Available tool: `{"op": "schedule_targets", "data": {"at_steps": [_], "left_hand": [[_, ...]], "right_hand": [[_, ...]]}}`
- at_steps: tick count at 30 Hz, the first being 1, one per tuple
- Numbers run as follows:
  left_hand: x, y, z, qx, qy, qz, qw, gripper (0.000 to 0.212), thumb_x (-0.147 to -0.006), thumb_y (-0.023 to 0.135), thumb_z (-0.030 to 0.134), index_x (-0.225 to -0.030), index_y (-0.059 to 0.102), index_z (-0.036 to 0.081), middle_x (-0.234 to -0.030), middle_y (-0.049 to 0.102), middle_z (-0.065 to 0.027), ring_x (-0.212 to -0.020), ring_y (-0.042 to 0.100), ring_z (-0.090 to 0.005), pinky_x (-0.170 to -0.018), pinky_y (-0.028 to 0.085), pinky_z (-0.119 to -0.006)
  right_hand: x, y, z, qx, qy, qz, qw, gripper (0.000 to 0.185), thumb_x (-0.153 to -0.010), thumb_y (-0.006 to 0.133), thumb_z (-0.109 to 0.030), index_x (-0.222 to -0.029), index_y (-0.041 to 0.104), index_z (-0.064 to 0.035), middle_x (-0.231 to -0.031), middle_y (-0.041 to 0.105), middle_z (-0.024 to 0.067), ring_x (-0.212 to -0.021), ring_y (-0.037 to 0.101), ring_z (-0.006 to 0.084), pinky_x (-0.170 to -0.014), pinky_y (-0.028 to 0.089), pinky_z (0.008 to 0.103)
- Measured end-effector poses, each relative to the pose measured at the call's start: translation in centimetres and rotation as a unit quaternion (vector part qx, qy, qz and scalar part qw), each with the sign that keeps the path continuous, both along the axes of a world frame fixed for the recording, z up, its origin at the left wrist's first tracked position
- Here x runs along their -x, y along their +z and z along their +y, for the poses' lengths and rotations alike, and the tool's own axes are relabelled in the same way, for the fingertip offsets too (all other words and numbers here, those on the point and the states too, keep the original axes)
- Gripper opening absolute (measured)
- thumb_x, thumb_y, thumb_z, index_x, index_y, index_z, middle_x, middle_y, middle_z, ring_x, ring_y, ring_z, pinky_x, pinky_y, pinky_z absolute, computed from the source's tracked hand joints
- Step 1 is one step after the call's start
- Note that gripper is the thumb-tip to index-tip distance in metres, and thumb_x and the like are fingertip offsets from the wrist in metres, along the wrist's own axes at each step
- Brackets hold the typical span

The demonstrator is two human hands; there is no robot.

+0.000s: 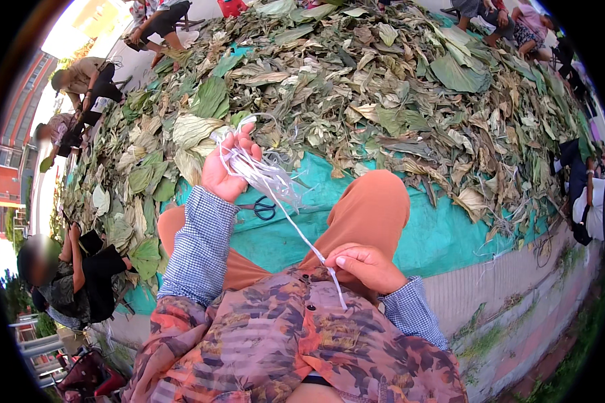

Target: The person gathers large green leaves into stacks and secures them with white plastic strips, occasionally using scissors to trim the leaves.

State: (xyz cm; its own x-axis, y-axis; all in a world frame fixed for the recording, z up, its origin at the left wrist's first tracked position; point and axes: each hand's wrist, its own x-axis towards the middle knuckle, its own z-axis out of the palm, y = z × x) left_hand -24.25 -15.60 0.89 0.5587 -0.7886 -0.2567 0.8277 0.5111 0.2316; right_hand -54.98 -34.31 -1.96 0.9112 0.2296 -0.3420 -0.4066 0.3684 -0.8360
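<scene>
My left hand (230, 167), palm up, holds a loose bundle of white plastic strips (269, 176), some looped over its fingers. From the bundle a single twisted strand (298, 229) runs down to my right hand (365, 266), which pinches it between thumb and fingers near my lap. The strand's short end hangs below the right hand in front of my patterned shirt (282, 342). A pair of scissors (263, 208) with dark handles lies on the green tarp (448, 242) just right of my left wrist; its blades are partly hidden by my sleeve.
A wide heap of dried and green large leaves (322, 85) covers the tarp ahead. Several people sit around it, one person (75, 277) close on my left. Loose white strips (504, 221) lie at the right. A paved edge (514, 287) runs behind on the right.
</scene>
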Motion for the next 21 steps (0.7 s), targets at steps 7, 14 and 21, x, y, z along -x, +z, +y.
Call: {"op": "schedule_targets", "data": {"at_steps": [7, 14, 21], "left_hand": [[-0.5, 3.5, -2.3, 0.000, 0.002, -0.123, 0.992, 0.021, -0.102, 0.038, 0.018, -0.096, 0.048, 0.001, -0.063, 0.031, 0.0005, -0.052, 0.031, -0.0107, -0.045, 0.028, -0.026], [-1.4, 8.3, -10.8, 0.018, -0.023, -0.180, 0.983, 0.021, -0.102, 0.036, 0.014, -0.094, 0.048, 0.000, -0.062, 0.029, 0.0004, -0.051, 0.026, -0.0106, -0.046, 0.024, -0.025], [11.6, 6.7, -31.0, 0.043, -0.222, -0.141, 0.964, 0.027, -0.103, 0.031, 0.018, -0.097, 0.049, -0.002, -0.065, 0.033, -0.0015, -0.052, 0.028, -0.0114, -0.047, 0.027, -0.026]], "right_hand": [[4.0, 3.1, -6.3, -0.002, -0.071, -0.064, 0.995, 0.027, -0.098, 0.046, -0.014, -0.112, 0.061, 0.0035, -0.109, 0.062, 0.0089, -0.101, 0.060, 0.0156, -0.089, 0.049, 0.0289], [11.7, -9.9, -15.7, -0.002, -0.507, 0.116, 0.854, 0.029, -0.095, 0.050, -0.018, -0.117, 0.058, -0.0001, -0.108, 0.063, 0.0081, -0.092, 0.063, 0.0177, -0.082, 0.051, 0.0316], [23.5, -34.4, -22.0, 0.328, -0.544, 0.380, 0.672, 0.055, -0.085, 0.061, -0.031, -0.133, 0.049, -0.0056, -0.123, 0.057, 0.0160, -0.110, 0.057, 0.0295, -0.094, 0.045, 0.0386]]}}
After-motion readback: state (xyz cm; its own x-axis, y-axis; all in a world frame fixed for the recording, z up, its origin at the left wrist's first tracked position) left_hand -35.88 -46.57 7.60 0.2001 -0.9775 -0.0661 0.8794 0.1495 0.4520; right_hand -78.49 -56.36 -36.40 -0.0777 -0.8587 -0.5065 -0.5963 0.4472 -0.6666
